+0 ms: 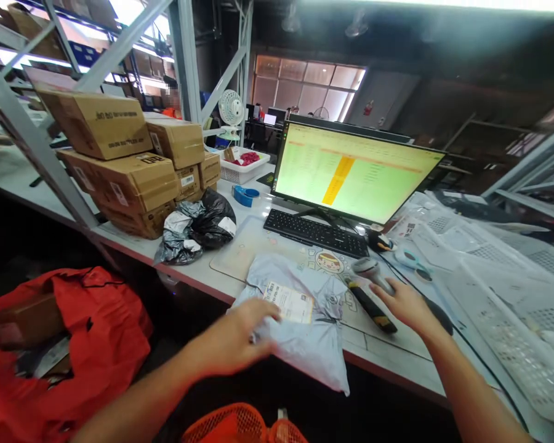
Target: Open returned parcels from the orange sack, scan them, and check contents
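A grey plastic mailer parcel [305, 332] with a white label [290, 301] lies on the desk's front edge, partly hanging over it. My left hand [240, 335] rests on the parcel's left side, fingers curled against it. My right hand [404, 301] reaches over the desk, its fingers closing round the handle of a white barcode scanner [369, 269]. A black and yellow tool [372, 306] lies just left of that hand.
Behind the parcel stand a black keyboard [316, 232] and a lit monitor [351, 172]. Cardboard boxes [120, 160] and black bags [196, 227] fill the left of the desk. White baskets [512, 307] sit right. A red sack [74, 344] lies lower left.
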A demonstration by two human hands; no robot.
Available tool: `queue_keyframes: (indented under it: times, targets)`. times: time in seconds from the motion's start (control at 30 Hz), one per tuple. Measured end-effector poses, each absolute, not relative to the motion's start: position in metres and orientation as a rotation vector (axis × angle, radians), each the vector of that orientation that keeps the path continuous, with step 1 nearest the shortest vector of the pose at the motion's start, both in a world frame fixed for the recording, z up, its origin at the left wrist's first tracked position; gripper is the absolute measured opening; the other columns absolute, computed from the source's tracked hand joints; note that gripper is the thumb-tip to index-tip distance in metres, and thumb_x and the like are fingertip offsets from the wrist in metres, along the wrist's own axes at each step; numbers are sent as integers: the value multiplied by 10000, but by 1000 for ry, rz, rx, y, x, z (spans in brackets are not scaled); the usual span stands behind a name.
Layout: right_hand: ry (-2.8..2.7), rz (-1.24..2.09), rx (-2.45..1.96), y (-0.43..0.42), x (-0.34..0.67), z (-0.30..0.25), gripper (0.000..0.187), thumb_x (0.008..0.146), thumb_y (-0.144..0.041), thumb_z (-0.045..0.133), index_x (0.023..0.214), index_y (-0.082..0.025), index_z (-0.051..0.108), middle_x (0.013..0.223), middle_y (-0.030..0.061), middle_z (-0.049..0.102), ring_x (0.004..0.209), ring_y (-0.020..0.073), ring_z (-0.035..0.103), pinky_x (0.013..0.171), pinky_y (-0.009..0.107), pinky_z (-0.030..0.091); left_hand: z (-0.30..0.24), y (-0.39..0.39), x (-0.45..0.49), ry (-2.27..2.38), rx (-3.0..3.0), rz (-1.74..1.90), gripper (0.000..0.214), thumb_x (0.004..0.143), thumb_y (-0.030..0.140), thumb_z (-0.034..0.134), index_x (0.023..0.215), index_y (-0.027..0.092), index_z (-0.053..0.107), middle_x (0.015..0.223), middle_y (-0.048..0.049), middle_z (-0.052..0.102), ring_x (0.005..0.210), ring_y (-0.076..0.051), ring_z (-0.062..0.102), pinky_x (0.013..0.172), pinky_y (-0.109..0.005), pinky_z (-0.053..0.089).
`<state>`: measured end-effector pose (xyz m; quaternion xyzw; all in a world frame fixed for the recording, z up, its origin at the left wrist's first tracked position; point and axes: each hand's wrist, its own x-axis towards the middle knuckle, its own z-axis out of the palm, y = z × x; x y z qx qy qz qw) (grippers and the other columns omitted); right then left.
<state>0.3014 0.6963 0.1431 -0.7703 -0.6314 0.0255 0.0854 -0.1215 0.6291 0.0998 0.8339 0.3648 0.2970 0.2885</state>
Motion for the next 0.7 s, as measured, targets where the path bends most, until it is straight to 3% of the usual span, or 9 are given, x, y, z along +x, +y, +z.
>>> queue_keyframes:
  times: [0.1, 0.2, 0.27, 0.4, 0.47, 0.57, 0.7]
  targets:
    - [-1650, -90, -2524, 702, 342, 103, 540, 977, -483, 423, 1192, -79, 711, 1038, 249, 764, 987, 395, 739, 808, 453, 555, 84, 623, -73, 809, 2443, 465, 845, 763, 451, 868, 1522, 366, 505, 1648, -97, 441, 1580, -371, 289, 1298, -622, 170]
    - [-1647, -136, -2544, 698, 362, 82, 582, 971, -395, 440, 1356, 0, 625, 1188, 293, 728, 1103, 401, 717, 899, 470, 554, 49, 637, -42, 950, 2559, 243, 1095, 667, 236, 895, 1612, 401, 366, 1750, -100, 167, 1608, -473, 1, 1185, -819, -78]
    - [-1700, -95, -2574, 698, 362, 87, 600, 965, -401, 459, 1358, 24, 621, 1226, 305, 710, 1147, 409, 699, 951, 476, 542, 31, 644, -34, 1032, 2555, 183, 1067, 698, 110, 779, 1623, 412, 342, 1755, -80, 123, 1604, -476, -11, 1170, -829, -97]
    - [-1709, -231, -2403, 724, 334, 124, 593, 997, -347, 397, 1444, 7, 563, 1377, 293, 640, 1267, 389, 631, 1057, 462, 488, 30, 642, -39, 1083, 2497, 231, 1010, 711, 26, 571, 1627, 392, 353, 1739, -38, 239, 1620, -412, 79, 1240, -747, -75]
    - [-1776, -158, -2306, 754, 315, 139, 581, 998, -249, 370, 1523, -37, 500, 1408, 256, 638, 1300, 344, 613, 1095, 427, 456, 40, 639, -42, 1101, 2468, 227, 996, 699, 17, 531, 1619, 369, 385, 1731, -26, 270, 1622, -396, 102, 1260, -722, -58]
    - [-1884, 16, -2290, 803, 292, 142, 598, 935, -177, 488, 1526, -92, 522, 1403, 199, 664, 1298, 290, 618, 1083, 336, 455, 51, 639, -44, 1108, 2437, 208, 995, 695, 12, 497, 1620, 358, 386, 1728, -8, 281, 1621, -379, 129, 1276, -705, -20]
    - [-1865, 70, -2347, 842, 279, 131, 596, 948, -180, 520, 1536, -87, 501, 1443, 228, 625, 1302, 297, 616, 1070, 352, 461, 54, 640, -46, 1098, 2434, 213, 1008, 690, 15, 481, 1628, 366, 364, 1730, 7, 274, 1619, -363, 154, 1286, -692, 17]
